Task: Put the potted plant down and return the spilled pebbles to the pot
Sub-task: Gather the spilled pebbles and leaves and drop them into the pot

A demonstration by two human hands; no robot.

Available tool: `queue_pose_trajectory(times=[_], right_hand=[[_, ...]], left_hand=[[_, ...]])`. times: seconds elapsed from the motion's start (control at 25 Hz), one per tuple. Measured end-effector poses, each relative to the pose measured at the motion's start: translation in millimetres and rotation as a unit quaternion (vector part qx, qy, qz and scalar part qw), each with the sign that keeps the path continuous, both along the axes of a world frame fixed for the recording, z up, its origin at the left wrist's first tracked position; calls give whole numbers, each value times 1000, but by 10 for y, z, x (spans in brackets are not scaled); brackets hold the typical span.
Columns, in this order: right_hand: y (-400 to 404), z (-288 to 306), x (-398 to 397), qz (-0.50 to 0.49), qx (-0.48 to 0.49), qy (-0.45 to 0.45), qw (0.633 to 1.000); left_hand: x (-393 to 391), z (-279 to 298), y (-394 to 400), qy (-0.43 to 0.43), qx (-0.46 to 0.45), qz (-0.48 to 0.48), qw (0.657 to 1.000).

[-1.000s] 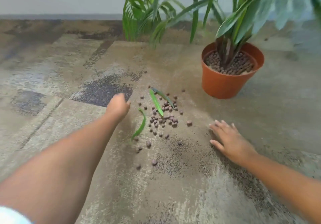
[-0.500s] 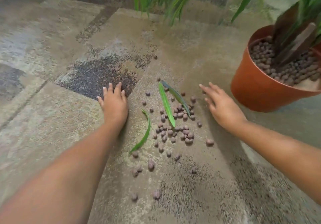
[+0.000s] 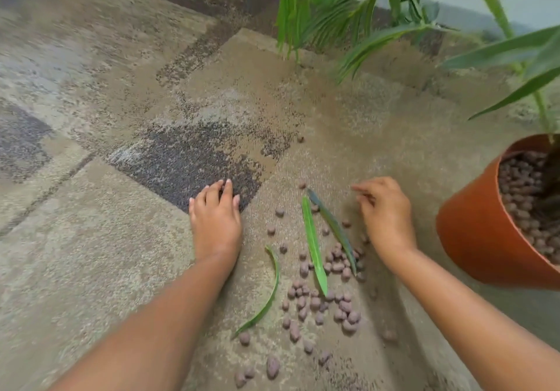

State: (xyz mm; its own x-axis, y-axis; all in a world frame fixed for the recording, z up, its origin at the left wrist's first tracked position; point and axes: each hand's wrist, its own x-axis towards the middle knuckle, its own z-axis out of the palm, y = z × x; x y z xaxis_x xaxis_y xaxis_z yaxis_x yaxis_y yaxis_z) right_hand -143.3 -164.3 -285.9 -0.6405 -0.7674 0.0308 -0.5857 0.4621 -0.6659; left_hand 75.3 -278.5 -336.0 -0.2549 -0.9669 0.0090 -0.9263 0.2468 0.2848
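Many pebbles [image 3: 315,296] lie scattered on the carpet [image 3: 91,254] between the flat, empty left hand [image 3: 215,221] and the loosely curled, empty right hand [image 3: 386,214], near the pot [image 3: 472,239].

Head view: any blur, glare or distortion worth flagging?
Head view: motion smear on the carpet at upper left and on the right hand fingertips; wide-angle bending leans the pot, which the right edge crops; lighting soft, no glare; pebbles reasonably sharp.
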Motion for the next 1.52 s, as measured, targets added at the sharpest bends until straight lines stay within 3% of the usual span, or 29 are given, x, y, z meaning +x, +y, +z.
queue_pose_trajectory(times=[0.2, 0.44, 0.48, 0.68, 0.92, 1.04, 1.16, 1.32, 1.52], right_hand=[[-1035, 62, 269, 82, 0, -105, 991], [-1565, -136, 266, 115, 155, 152, 969], [-1585, -132, 238, 110, 169, 151, 968], [-1552, 29, -94, -55, 142, -92, 984], [-897, 69, 102, -59, 103, -264, 957], [-802, 139, 264, 40, 169, -124, 977], [-709, 156, 322, 171, 212, 39, 961], [-725, 82, 339, 256, 261, 126, 922], [-736, -85, 427, 256, 182, 159, 936]], left_hand=[[-5, -9, -9, -16, 4, 1, 1000], [1, -21, -14, -6, -3, 8, 1000], [5, -6, -12, -4, -1, 9, 1000], [-4, -14, 2, -7, -8, 8, 1000], [8, 28, 5, -15, 9, 2, 1000], [6, 63, 9, -22, 17, -13, 1000], [3, 99, 13, -11, 32, -9, 999], [8, 70, 9, -4, 26, 3, 1000], [-23, 25, 5, 11, 16, 10, 1000]])
